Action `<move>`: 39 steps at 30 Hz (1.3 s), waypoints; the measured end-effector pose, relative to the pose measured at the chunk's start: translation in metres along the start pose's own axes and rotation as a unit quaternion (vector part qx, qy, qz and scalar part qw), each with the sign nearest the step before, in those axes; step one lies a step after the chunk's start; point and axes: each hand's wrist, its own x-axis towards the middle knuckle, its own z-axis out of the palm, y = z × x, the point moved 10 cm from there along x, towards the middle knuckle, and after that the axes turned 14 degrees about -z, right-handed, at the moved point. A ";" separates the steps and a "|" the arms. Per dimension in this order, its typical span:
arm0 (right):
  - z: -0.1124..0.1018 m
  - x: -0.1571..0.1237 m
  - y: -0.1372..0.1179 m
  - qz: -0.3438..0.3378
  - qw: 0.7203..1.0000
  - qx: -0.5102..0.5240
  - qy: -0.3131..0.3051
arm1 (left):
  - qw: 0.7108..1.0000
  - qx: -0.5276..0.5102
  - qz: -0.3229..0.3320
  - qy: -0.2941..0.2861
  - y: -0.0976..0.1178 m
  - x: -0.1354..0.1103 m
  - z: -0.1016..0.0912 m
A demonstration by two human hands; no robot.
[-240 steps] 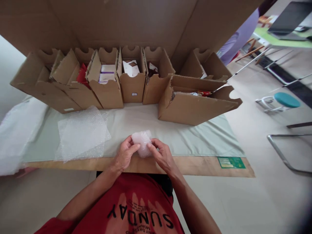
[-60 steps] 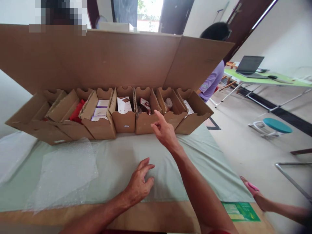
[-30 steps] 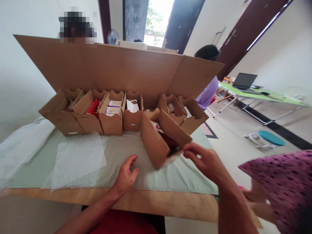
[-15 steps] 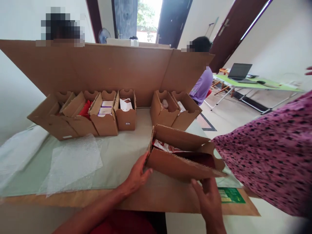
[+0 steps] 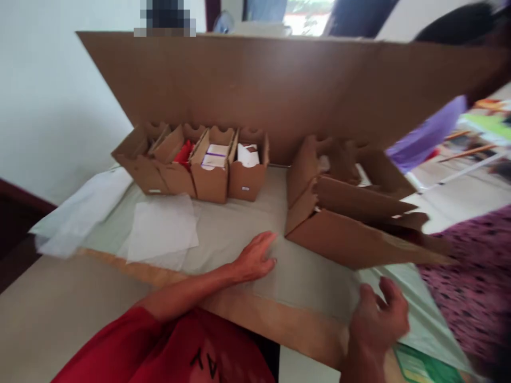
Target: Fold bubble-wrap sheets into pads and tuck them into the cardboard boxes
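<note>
An open-topped cardboard box (image 5: 351, 242) stands on the table at the right, its contents mostly hidden by its walls. To the left of it my left hand (image 5: 253, 258) hovers over the cloth, empty, fingers stretched and apart. Nearer to me, just in front of the box, is my right hand (image 5: 381, 314); its fingers are loosely curled, apart from the thumb, and nothing shows in them. Neither hand touches the box. Beneath the left hand spreads a pale green cloth (image 5: 223, 229).
Several cardboard bins (image 5: 211, 181) with packets inside line the left back. A tall cardboard panel (image 5: 255, 85) rises behind them. Clear plastic wrap (image 5: 163, 229) lies at the left. At the right is a person in patterned pink cloth (image 5: 467, 287). A green packet (image 5: 427, 367) lies near the front edge.
Both hands have let go of the box and drawn back from it. The box now stands against the right-hand bins. The view has turned and shifted.
</note>
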 end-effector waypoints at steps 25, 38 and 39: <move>0.298 -0.236 -0.336 -0.504 0.643 0.141 -0.559 | 0.929 0.215 -0.003 0.301 -0.060 -0.188 -0.184; 0.305 -0.242 -0.351 -0.519 0.622 0.154 -0.566 | 0.915 0.237 0.033 0.326 -0.064 -0.193 -0.182; 0.305 -0.237 -0.350 -0.515 0.628 0.157 -0.562 | 0.915 0.238 0.034 0.323 -0.064 -0.194 -0.181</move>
